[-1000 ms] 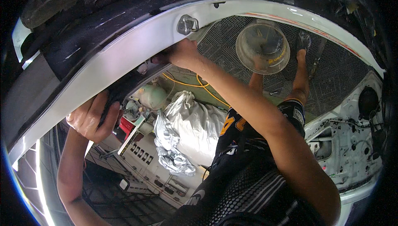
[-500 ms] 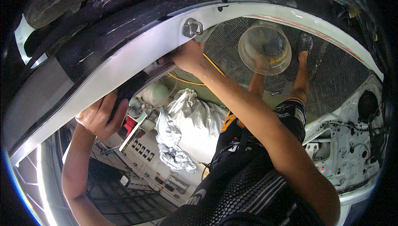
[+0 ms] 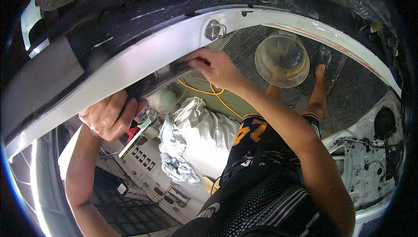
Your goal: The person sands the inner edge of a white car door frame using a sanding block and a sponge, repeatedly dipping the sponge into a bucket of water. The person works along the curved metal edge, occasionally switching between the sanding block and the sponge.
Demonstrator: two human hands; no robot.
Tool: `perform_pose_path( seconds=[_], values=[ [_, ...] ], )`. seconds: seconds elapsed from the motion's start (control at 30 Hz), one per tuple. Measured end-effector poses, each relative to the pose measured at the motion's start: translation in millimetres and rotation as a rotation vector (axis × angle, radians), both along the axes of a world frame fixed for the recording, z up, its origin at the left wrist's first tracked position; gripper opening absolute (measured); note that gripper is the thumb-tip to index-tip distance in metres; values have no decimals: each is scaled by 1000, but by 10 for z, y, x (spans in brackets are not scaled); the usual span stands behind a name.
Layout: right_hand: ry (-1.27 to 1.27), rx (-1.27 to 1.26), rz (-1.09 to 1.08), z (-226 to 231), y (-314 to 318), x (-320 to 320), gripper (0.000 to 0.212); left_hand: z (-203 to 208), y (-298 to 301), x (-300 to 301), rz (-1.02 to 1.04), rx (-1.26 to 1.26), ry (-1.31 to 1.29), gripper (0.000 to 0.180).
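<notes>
A white-painted car door frame (image 3: 130, 60) curves across the upper view, with a metal striker loop (image 3: 214, 30) on it. A dark, flexible-looking strip (image 3: 167, 75) runs along the frame's lower edge. Toward its left end, my left hand (image 3: 109, 116) is closed round the strip and the frame edge, thumb on the inner side. My right hand (image 3: 217, 69) is below the striker. Its bent fingers pinch the strip's right part, their tips smeared by motion. Where the strip meets the frame is partly hidden behind my hands.
A clear plastic bucket (image 3: 283, 60) stands on the dark mesh floor by my feet. A crumpled silver cover (image 3: 204, 128) lies below the frame, near an orange hose (image 3: 230, 104). At right is a bare white door panel (image 3: 365, 158) with dark wiring.
My right hand has moved a little right and down, its fingers now more in view. The left hand keeps its place on the edge. The whole view has shifted slightly.
</notes>
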State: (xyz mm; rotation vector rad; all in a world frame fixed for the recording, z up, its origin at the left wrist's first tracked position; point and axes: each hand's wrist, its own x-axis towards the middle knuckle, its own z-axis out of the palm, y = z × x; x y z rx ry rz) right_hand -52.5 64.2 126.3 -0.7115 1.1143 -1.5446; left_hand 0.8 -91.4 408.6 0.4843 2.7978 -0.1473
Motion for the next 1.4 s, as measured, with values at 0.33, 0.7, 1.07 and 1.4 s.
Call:
perform_pose_path(
  seconds=[0.33,0.7,1.07,1.4],
  values=[
    [-15,282,-45,226,658,-288,31,-668,932,106,632,235,253,48],
    [-654,363,-72,109,977,-805,35,-1755,1682,-98,1767,1053,167,25],
    [-54,260,-92,431,1152,-715,35,-1622,1961,71,1739,1213,341,26],
    [525,-35,-150,1263,1356,-520,58,-943,1813,375,1319,1122,344,37]
  ],
)
